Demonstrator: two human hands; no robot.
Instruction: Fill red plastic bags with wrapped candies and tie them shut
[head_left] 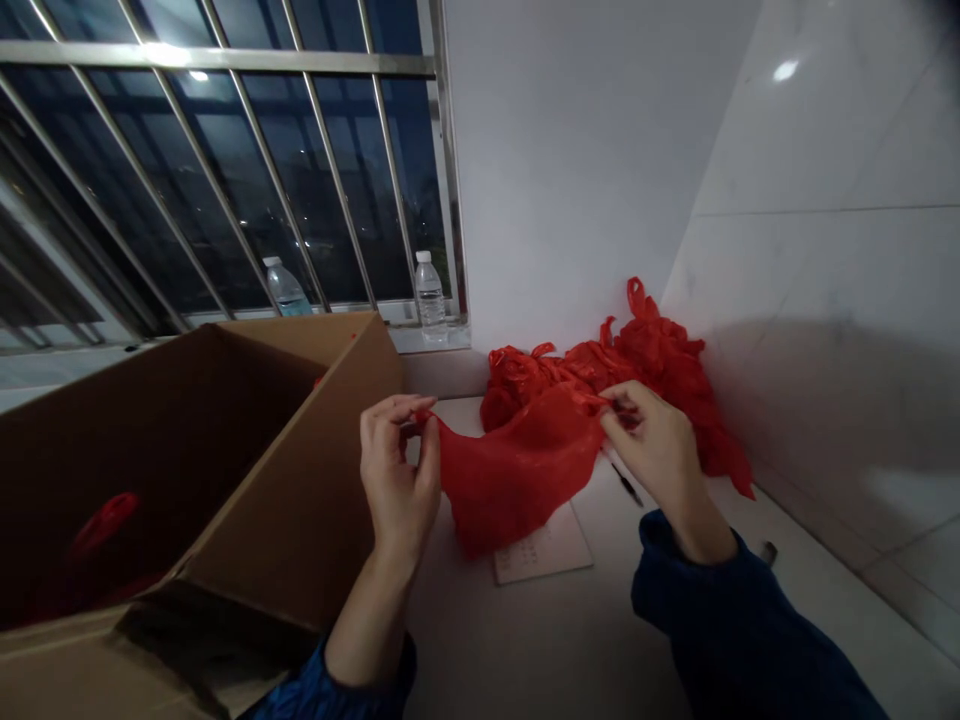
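A thin red plastic bag (517, 470) is stretched between my two hands above the white tabletop. My left hand (400, 470) pinches one corner of it between thumb and fingers. At the opposite top corner, my right hand (656, 440) has the bag's edge between thumb and forefinger. Behind it lies a heap of crumpled red plastic bags (660, 350), some with handle loops sticking up. Under the hanging bag is a notepad (551, 552) with writing, partly covered. A black pen (627, 484) rests near my right hand.
At the left stands a big open cardboard box (300, 480) with red plastic inside. Two clear bottles, one upright bottle (430, 300) and one tilted bottle (286, 288), are by the barred window (247, 150). A tiled wall (840, 300) bounds the right side.
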